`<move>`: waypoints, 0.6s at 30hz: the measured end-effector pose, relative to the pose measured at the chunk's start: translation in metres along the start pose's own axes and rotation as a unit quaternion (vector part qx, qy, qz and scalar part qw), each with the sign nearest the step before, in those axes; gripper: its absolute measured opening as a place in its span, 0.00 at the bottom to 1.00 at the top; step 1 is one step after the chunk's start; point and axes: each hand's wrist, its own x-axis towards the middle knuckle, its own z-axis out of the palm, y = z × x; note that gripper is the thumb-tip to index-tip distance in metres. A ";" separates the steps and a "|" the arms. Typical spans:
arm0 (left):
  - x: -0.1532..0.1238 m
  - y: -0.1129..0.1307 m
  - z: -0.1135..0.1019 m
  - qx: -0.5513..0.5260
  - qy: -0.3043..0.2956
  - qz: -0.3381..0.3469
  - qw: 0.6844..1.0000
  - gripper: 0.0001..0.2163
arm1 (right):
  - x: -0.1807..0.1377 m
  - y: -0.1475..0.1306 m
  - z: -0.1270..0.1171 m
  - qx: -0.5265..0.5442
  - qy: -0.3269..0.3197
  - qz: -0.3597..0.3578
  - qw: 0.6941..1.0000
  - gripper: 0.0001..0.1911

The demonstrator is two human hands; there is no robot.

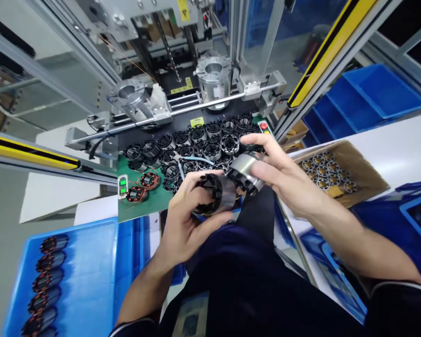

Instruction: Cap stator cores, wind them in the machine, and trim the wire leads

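Observation:
My left hand (pixel 192 210) is wrapped round a motor stator core (pixel 228 192), a steel ring with black slotted insulation, its open end turned left. In my right hand (pixel 273 168) is a second motor stator core (pixel 245 166), tilted, thumb and fingers round its bright steel side. The two cores are close together above the bench edge; whether they touch I cannot tell. Behind them many similar unwound cores (pixel 212 149) crowd the green mat. Pliers with light blue handles (pixel 196 160) lie among these cores, partly hidden by my left hand.
Two copper-wound cores (pixel 136 194) sit on the green mat (pixel 143 213) at left. Beyond stands a machine with metal fixtures (pixel 214 77) and a horizontal rail (pixel 185 110). A blue tray (pixel 87 262) holds wound cores at lower left; a cardboard box (pixel 368 182) of round parts is at right.

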 end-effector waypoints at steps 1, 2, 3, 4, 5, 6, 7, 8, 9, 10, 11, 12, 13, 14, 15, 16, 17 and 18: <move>-0.004 0.004 -0.003 0.007 0.001 0.005 1.000 0.12 | 0.003 -0.006 0.005 0.004 -0.023 0.015 1.000 0.31; -0.009 0.006 -0.005 0.020 0.005 0.008 1.000 0.12 | 0.006 -0.009 0.009 -0.007 -0.040 0.024 0.999 0.29; -0.014 0.006 -0.007 0.034 0.009 0.009 0.999 0.13 | 0.008 -0.012 0.012 -0.022 -0.053 0.031 0.998 0.27; -0.019 0.006 -0.008 0.046 0.015 0.007 0.999 0.13 | 0.011 -0.012 0.015 -0.032 -0.064 0.036 0.997 0.25; -0.023 0.005 -0.009 0.054 0.022 0.005 0.998 0.13 | 0.013 -0.011 0.018 -0.037 -0.071 0.040 0.996 0.25; -0.027 0.004 -0.010 0.059 0.029 0.002 0.998 0.13 | 0.015 -0.010 0.021 -0.038 -0.078 0.043 0.995 0.25; -0.031 0.003 -0.011 0.061 0.035 0.001 0.998 0.14 | 0.016 -0.009 0.023 -0.036 -0.084 0.048 0.995 0.25; -0.034 0.002 -0.013 0.061 0.041 -0.001 0.997 0.14 | 0.018 -0.008 0.025 -0.030 -0.090 0.054 0.994 0.25; -0.037 0.001 -0.015 0.060 0.047 -0.001 0.997 0.14 | 0.019 -0.007 0.027 -0.024 -0.096 0.062 0.993 0.25; -0.039 0.001 -0.016 0.058 0.054 -0.001 0.997 0.15 | 0.020 -0.006 0.029 -0.018 -0.103 0.070 0.992 0.25; -0.041 0.001 -0.018 0.056 0.060 -0.001 0.997 0.15 | 0.022 -0.006 0.030 -0.014 -0.109 0.078 0.991 0.25; -0.043 0.001 -0.019 0.055 0.065 -0.001 0.996 0.15 | 0.023 -0.006 0.032 -0.010 -0.116 0.084 0.990 0.25; -0.044 0.001 -0.021 0.054 0.069 -0.003 0.996 0.14 | 0.025 -0.006 0.033 -0.005 -0.124 0.091 0.988 0.26; -0.045 0.001 -0.022 0.053 0.073 -0.006 0.996 0.14 | 0.026 -0.006 0.034 0.002 -0.134 0.097 0.986 0.26; -0.046 0.000 -0.023 0.051 0.077 -0.009 0.996 0.14 | 0.027 -0.006 0.035 0.014 -0.144 0.104 0.984 0.27; -0.047 0.000 -0.024 0.047 0.080 -0.012 0.996 0.14 | 0.028 -0.005 0.036 0.029 -0.157 0.112 0.981 0.27; -0.048 -0.001 -0.025 0.043 0.082 -0.014 0.996 0.14 | 0.029 -0.004 0.037 0.046 -0.168 0.118 0.978 0.28; -0.049 -0.003 -0.026 0.037 0.082 -0.015 0.996 0.14 | 0.029 -0.004 0.038 0.060 -0.177 0.124 0.975 0.28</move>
